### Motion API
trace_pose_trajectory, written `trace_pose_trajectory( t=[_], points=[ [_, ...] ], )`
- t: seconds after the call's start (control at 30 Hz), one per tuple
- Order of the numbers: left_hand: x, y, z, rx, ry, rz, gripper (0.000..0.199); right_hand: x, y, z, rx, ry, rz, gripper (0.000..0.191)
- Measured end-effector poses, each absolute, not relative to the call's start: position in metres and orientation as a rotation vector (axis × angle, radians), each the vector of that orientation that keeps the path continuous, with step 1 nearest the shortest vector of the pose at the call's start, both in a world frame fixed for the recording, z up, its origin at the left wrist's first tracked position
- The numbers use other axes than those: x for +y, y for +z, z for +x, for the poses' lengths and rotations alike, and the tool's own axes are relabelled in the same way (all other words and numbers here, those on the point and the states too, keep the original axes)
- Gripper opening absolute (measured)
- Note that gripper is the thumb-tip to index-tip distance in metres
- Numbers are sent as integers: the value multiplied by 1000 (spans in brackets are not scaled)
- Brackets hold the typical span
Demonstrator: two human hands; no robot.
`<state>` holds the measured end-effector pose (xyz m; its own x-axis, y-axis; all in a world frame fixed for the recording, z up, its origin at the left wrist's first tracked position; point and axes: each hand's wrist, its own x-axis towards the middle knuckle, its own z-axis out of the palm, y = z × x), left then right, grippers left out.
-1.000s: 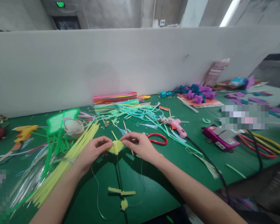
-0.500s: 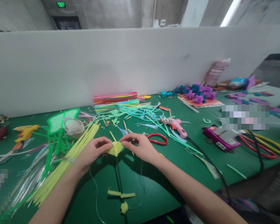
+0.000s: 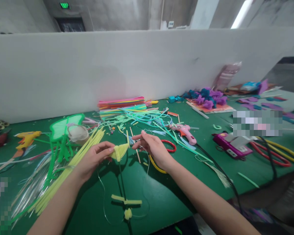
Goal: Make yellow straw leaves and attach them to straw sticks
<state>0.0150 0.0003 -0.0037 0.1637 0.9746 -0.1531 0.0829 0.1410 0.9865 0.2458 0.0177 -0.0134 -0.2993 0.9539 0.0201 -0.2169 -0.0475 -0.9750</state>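
Note:
A small yellow fan-shaped piece [image 3: 121, 151], made of fuzzy pipe cleaners, is pinched at its left side by my left hand [image 3: 96, 158]. To its right, my right hand [image 3: 153, 148] is apart from it with fingers spread. A thin pale thread hangs by the right fingers and loops down over the table. Below the piece lie a yellow crossbar of pipe cleaner [image 3: 126, 200] and a small yellow knob [image 3: 128, 214], on a dark line. Scissors with one red handle [image 3: 171, 146] and one yellow handle [image 3: 157, 165] lie partly hidden under my right hand.
A bundle of yellow pipe cleaners [image 3: 63, 179] runs beside my left forearm. Farther left are a yellow glue gun [image 3: 28, 139] and a green butterfly-shaped frame [image 3: 66, 127]. A pink glue gun [image 3: 187, 133] with black cable and a purple device [image 3: 231, 147] stand right. Colourful stems [image 3: 122, 106] pile behind.
My right hand has let go of the yellow piece and drawn back to the right, its fingers opening. My left hand still holds the piece, now shifted slightly left and turned.

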Motion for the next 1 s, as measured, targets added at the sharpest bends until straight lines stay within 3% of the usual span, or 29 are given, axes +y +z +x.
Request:
trace_pose_trajectory(
  t=[0.17, 0.3, 0.63, 0.83, 1.0],
  points=[
    [0, -4, 13, 1166, 958, 1263, 15, 24, -15, 256, -1618, 1097, -1101, 25],
    [-3, -3, 15, 1135, 1046, 1340, 18, 28, -19, 265, -1919, 702, -1309, 23],
    [6, -6, 15, 815, 1555, 546, 12, 32, -9, 284, -1805, 610, -1413, 21],
    [9, -18, 32, 846, 1298, 464, 17, 17, -5, 309, -2190, 465, -1631, 26],
    [9, -28, 32, 1012, 1119, 596, 24, 8, -3, 307, -2395, 374, -1829, 42]
  ],
)
